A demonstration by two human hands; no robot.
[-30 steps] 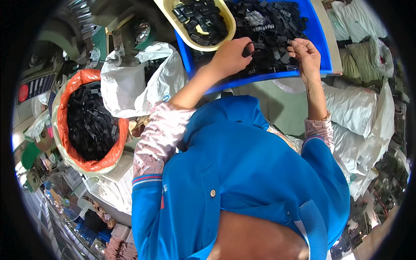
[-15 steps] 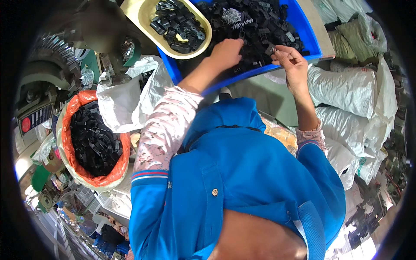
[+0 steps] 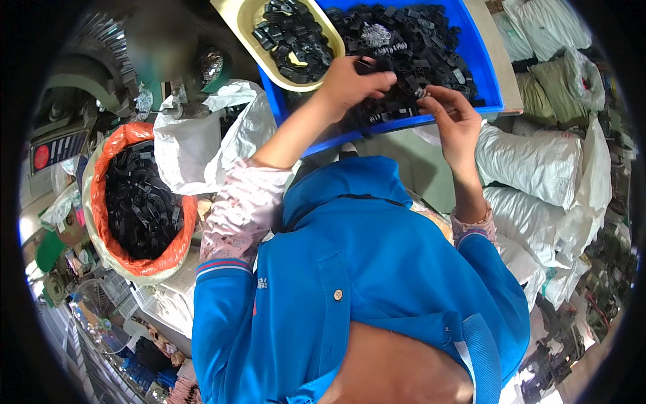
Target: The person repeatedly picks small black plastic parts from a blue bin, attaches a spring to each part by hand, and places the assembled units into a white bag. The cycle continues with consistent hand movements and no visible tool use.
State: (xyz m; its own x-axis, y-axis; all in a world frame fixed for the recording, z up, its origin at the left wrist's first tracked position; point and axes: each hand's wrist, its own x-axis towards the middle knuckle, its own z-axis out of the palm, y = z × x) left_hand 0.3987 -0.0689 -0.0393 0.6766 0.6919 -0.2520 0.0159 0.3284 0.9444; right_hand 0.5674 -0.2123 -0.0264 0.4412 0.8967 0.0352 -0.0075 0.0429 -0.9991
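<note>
Over the near side of a blue tray, my left hand is closed on a black plastic part, partly covered by its fingers. A short distance to its right, my right hand pinches a small silvery spring between thumb and forefinger. Loose black plastic parts fill the tray. On top of them lies a small heap of metal springs. Beside my left hand, a cream oval tub holds more black pieces and a yellowish scrap.
To the left stands a sack lined with orange plastic, full of black parts. A white sack hangs open between it and the tray. White stuffed sacks are stacked at the right. Machinery stands at the far left.
My left hand has lifted out of the parts and shows a black part in its fingers. My right hand has lowered slightly, with the spring in its pinch. The view has shifted a little.
</note>
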